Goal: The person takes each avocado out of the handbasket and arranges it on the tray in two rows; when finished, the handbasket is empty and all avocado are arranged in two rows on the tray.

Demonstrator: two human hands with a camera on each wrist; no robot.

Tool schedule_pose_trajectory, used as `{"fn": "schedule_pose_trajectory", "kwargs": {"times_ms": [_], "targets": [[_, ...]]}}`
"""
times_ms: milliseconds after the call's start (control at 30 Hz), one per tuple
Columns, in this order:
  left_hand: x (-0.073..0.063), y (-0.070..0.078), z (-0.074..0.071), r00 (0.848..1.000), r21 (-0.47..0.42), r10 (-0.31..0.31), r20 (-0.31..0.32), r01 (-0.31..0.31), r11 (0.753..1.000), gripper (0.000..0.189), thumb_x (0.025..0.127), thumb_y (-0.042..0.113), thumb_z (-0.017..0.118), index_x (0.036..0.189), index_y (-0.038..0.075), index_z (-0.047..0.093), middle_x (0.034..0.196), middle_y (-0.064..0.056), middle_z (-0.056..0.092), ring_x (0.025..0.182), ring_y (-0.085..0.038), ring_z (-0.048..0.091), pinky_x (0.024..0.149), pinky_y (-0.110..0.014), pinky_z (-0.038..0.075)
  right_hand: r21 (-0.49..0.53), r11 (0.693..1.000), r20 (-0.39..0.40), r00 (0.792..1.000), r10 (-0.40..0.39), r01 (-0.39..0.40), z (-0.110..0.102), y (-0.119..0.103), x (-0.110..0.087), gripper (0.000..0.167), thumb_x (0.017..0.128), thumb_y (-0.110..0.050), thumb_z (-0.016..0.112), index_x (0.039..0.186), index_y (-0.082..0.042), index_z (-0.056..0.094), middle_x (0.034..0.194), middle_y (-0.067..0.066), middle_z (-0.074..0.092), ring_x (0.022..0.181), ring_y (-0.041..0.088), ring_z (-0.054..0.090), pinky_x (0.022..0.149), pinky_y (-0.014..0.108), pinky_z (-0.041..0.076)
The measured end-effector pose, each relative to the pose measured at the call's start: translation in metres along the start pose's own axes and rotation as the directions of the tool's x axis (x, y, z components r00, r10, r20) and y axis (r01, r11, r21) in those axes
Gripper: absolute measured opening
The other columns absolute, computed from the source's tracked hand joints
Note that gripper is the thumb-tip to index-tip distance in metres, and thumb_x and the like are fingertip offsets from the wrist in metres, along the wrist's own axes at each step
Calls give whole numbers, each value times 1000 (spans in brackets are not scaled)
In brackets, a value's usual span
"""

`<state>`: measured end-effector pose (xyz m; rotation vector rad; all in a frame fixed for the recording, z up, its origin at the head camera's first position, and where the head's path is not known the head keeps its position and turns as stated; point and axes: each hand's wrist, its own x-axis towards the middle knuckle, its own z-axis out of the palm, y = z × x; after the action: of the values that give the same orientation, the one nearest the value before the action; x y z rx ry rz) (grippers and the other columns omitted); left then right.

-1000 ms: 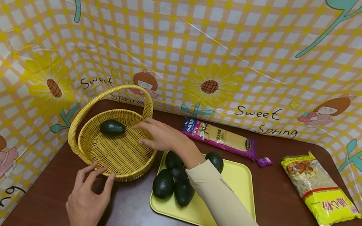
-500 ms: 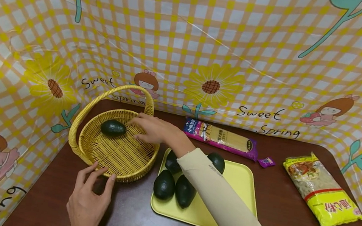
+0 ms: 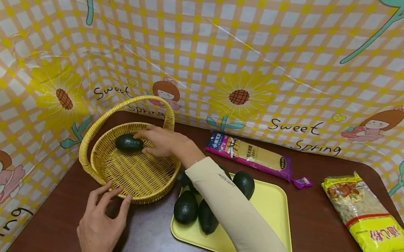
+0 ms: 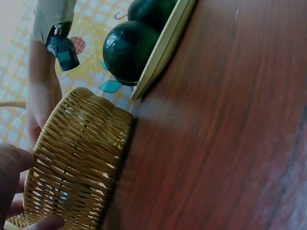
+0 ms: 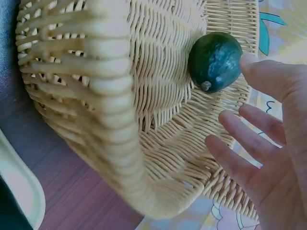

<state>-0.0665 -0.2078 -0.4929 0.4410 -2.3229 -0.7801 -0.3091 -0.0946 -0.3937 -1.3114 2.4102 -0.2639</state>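
Note:
A dark green avocado (image 3: 129, 143) lies in the yellow wicker basket (image 3: 171, 177), toward its back left. My right hand (image 3: 165, 142) reaches over the basket's right rim with its fingers beside that avocado. In the right wrist view the fingers (image 5: 235, 160) are spread and hold nothing, while one digit meets the avocado's edge. My left hand (image 3: 103, 219) is at the basket's front rim. The left wrist view shows its fingers on both sides of the wicker wall (image 4: 79, 158), pinching the rim. Several more avocados (image 3: 186, 208) lie on a yellow tray (image 3: 270, 220), partly hidden by my right sleeve.
Behind the tray lies a purple noodle pack (image 3: 249, 155), with a small purple packet (image 3: 302, 182) beside it. A yellow pasta bag (image 3: 368, 218) lies at the right. The basket's tall handle (image 3: 112, 110) arches up, and a checked cloth (image 3: 210, 59) hangs behind the table.
My right hand has moved left over the basket, up to the avocado in it. My left hand stays at the front rim. The view has shifted slightly.

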Motion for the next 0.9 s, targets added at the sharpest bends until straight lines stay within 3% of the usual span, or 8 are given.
{"fn": "schedule_pose_trajectory", "kwargs": {"times_ms": [200, 467, 633, 800, 900], "targets": [[0, -2, 1, 1000, -2, -4, -7, 4, 1000, 32, 90, 31, 91, 116, 14, 83, 139, -5, 68, 68, -26, 71, 47, -43, 50, -25, 999, 37, 999, 36, -35, 2, -7, 14, 61, 112, -30, 64, 168, -29, 40, 178, 10, 24, 167, 25, 16, 126, 47, 37], [1, -1, 1, 1000, 11, 4, 5, -4, 1000, 31, 92, 33, 90, 116, 15, 83, 139, -4, 67, 60, -21, 66, 44, -36, 46, -75, 996, 51, 997, 52, -49, 6, -9, 25, 68, 111, -32, 64, 171, -35, 32, 179, 11, 21, 163, 29, 28, 123, 51, 40], [1, -2, 2, 1000, 10, 5, -3, -5, 1000, 31, 91, 33, 90, 116, 14, 83, 138, -5, 68, 66, -23, 70, 45, -40, 49, -119, 993, 68, 998, 17, -9, 8, -12, 32, 71, 112, -31, 64, 172, -36, 27, 177, 11, 23, 160, 28, 36, 120, 47, 45], [0, -4, 4, 1000, 11, 9, -3, -9, 1000, 32, 90, 31, 92, 115, 13, 83, 138, -5, 68, 76, -25, 74, 48, -43, 53, -122, 993, 119, 993, 19, -4, 11, -15, 39, 76, 112, -30, 63, 173, -41, 20, 181, 8, 14, 160, 29, 34, 117, 46, 47], [0, -5, 4, 1000, 12, 14, -8, -14, 1000, 32, 90, 31, 92, 115, 13, 83, 138, -6, 68, 75, -25, 73, 47, -42, 52, -143, 990, 134, 991, 20, -1, 12, -18, 42, 77, 112, -29, 63, 173, -43, 18, 181, 5, 12, 157, 28, 39, 107, 42, 52]]}}
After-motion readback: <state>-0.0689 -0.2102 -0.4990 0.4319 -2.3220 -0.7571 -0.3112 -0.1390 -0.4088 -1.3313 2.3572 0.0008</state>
